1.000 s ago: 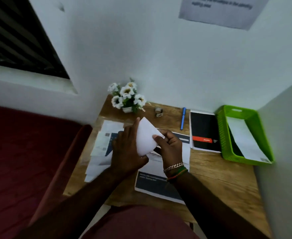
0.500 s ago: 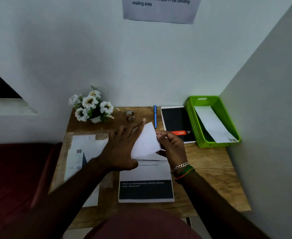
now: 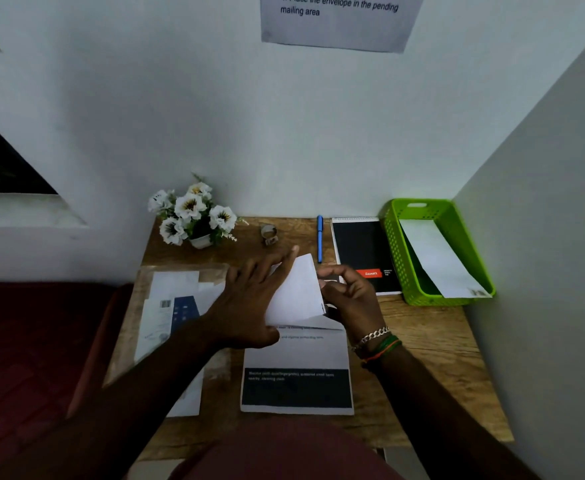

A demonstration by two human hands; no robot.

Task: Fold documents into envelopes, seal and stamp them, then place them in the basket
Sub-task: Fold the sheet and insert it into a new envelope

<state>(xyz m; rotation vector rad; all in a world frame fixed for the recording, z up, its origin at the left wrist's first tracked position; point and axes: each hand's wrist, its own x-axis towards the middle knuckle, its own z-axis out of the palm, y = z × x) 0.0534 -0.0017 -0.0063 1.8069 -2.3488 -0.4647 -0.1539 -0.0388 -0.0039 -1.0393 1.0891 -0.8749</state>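
A folded white document (image 3: 298, 292) is held tilted above the middle of the wooden desk (image 3: 433, 341). My left hand (image 3: 249, 299) lies flat against its left side with the fingers spread. My right hand (image 3: 350, 299) pinches its right edge. Below them a printed sheet (image 3: 296, 372) with a dark band lies flat on the desk. At the back right stands a green basket (image 3: 393, 244) with one white envelope (image 3: 440, 258) leaning inside it.
A pile of papers and envelopes (image 3: 177, 306) lies at the desk's left. Along the back are a flower pot (image 3: 194, 216), a small stamp (image 3: 268, 233), a blue pen (image 3: 320, 237) and a black notepad (image 3: 363, 254). Walls close in behind and to the right.
The view has swung right and levelled. My left hand has flattened and spread over the folded paper, while my right hand keeps its pinch on the right edge.
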